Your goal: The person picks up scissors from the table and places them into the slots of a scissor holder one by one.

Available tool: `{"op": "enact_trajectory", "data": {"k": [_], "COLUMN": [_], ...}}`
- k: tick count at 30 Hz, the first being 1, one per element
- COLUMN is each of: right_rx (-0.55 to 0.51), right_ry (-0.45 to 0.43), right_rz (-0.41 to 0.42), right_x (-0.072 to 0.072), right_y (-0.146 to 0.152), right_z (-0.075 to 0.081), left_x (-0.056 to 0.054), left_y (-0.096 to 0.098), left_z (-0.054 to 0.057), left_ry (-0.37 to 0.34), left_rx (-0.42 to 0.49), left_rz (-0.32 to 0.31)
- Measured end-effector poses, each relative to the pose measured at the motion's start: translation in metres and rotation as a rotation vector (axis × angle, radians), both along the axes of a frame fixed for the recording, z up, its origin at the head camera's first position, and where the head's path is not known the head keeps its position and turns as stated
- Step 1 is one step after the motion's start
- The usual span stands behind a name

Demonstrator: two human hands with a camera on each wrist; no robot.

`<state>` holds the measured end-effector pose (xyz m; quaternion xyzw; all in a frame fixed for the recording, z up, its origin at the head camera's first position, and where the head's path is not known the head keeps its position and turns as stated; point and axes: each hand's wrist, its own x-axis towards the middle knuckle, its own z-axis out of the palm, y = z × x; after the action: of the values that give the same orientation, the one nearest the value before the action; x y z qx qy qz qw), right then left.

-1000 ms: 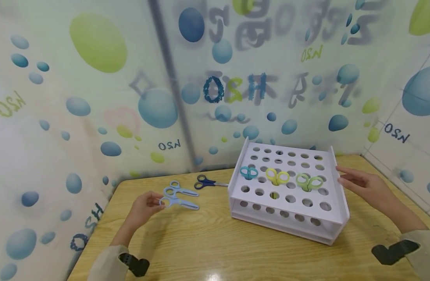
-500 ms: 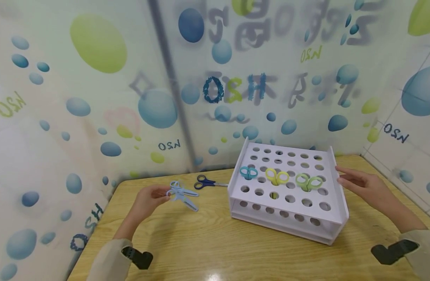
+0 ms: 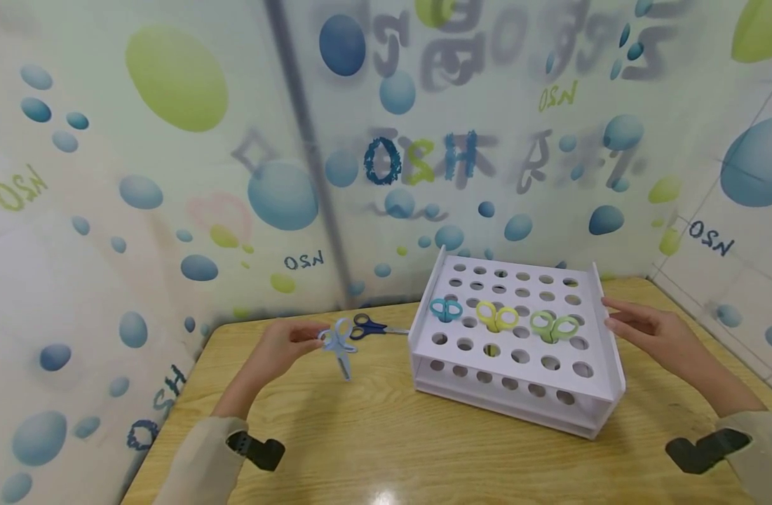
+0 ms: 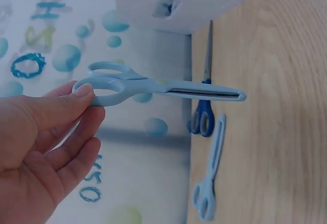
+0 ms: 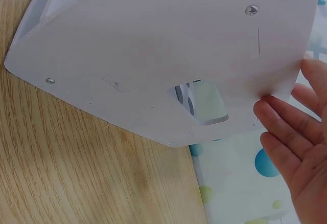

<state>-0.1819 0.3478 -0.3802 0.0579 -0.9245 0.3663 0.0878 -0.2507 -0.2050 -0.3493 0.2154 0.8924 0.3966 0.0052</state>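
My left hand (image 3: 287,351) pinches light blue scissors (image 4: 138,87) by one handle loop, between thumb and fingers. They are lifted off the table, blades closed, pointing down in the head view. Below them, a second pair of light blue scissors (image 4: 208,180) lies on the table, mostly hidden by the held pair in the head view. Dark blue scissors (image 3: 373,327) lie just behind. With straight fingers my right hand (image 3: 663,337) touches the right side panel of the white holed rack (image 3: 505,368). Teal scissors (image 3: 447,310), yellow scissors (image 3: 497,322) and green scissors (image 3: 554,328) stand in its holes, handles up.
The wooden table (image 3: 386,442) carries everything and meets a patterned curtain (image 3: 234,175) at the back. The rack's side panel has a rectangular cutout and screws, seen in the right wrist view. The dark blue scissors' blade tips reach the rack's left side.
My left hand has taken hold of a light blue pair of scissors, lifted it and moved right, its blades swinging downward. The right hand stays at the rack.
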Motion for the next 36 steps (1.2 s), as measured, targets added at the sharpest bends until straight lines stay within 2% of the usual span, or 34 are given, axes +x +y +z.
{"op": "enact_trajectory", "data": {"k": [9, 20, 27, 36], "right_rx": [0.004, -0.006, -0.008, -0.007], "right_ry": [0.003, 0.000, 0.003, 0.015], "right_rz": [0.000, -0.001, 0.005, 0.010], "right_x": [0.000, -0.001, -0.001, -0.001], "right_y": [0.000, 0.001, 0.002, 0.002], "right_z": [0.001, -0.001, -0.002, -0.002], "left_x": [0.006, 0.016, 0.018, 0.010], "left_y": [0.019, 0.038, 0.051, 0.067], "left_z": [0.022, 0.047, 0.067, 0.088], "left_ry": [0.027, 0.079, 0.095, 0.127], "left_rx": [0.020, 0.039, 0.081, 0.116], "left_rz": [-0.132, -0.249, -0.285, -0.295]}}
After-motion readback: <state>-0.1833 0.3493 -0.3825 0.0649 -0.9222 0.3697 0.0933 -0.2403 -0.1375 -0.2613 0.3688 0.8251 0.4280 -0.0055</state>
